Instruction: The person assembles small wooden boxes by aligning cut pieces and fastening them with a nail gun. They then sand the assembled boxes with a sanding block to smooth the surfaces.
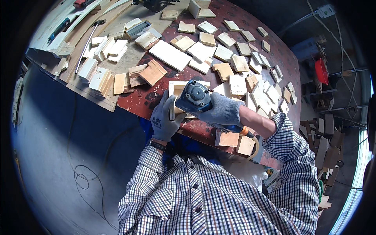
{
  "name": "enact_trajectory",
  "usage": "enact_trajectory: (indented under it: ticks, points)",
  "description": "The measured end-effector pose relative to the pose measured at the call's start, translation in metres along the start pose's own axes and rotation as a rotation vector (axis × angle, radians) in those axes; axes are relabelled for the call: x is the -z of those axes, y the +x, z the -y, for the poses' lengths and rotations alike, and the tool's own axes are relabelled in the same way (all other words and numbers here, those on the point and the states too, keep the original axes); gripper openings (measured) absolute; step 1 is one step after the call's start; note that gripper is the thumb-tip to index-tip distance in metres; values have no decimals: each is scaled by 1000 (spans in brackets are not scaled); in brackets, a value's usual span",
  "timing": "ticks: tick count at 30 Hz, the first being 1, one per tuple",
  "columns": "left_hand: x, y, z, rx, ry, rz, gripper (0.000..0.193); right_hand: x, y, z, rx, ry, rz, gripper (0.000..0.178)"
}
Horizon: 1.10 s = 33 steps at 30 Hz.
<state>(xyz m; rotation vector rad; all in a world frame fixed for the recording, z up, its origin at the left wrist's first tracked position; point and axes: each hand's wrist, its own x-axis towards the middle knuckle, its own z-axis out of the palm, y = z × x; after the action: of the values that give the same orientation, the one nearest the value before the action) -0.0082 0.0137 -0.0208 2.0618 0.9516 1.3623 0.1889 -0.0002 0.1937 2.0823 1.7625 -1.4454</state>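
Nail gun (194,96) in the grasp of the gloved right hand (221,109), its round bolted end showing above a small wooden box (180,83) on the near part of the dark red table (147,94). The gloved left hand (162,119) holds the box by its left side, thumb along the near edge. A pale hose (256,147) leads from the gun's orange connector (246,132), close to two wood blocks (228,139) at the table's near edge. Beyond the box lies a wide pale board (169,55), with many small wood pieces (237,85) scattered to its right. Farther left rests a hammer (88,43); a dark cable (96,196) loops across the floor, and a red bowl (322,71) stands off to the far right.
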Motion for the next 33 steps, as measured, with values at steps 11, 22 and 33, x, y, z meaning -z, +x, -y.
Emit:
enact_trajectory:
  ticks: [11, 22, 33]
  points:
    - [-3, -1, 1, -27, -7, -5, 96, -7, 11, -13, 72, 9, -68, 41]
    - [1, 0, 9, -40, 65, 10, 108, -10, -154, -39, 76, 695, -563, 28]
    - [-1, -4, -122, -600, 144, 440, 88, -148, -272, -144, -204, 934, -1523, 28]
